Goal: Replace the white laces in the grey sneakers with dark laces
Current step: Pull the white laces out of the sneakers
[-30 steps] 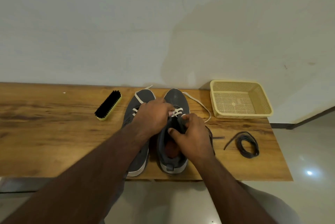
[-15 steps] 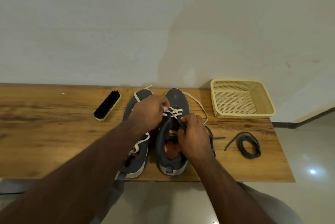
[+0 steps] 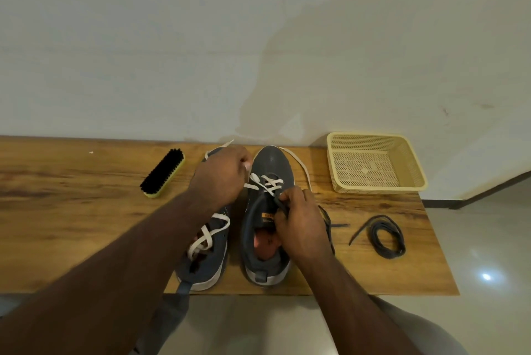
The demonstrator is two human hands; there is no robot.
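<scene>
Change: since the earlier frame we see the left hand [image 3: 221, 179] drawn up toward the toe, white lace [image 3: 265, 183] trailing from it.
Left hand: fingers pinch the white lace just left of the right sneaker [image 3: 265, 219].
Right hand [image 3: 301, 222]: fingers pinch a dark lace [image 3: 280, 205] at the eyelets, over the tongue.
Axis: sneaker lies heel near us, toe away; remaining white crossings sit between both hands.
Spare lace [image 3: 385, 236]: coiled on worktop [image 3: 71, 196], well right.
</scene>
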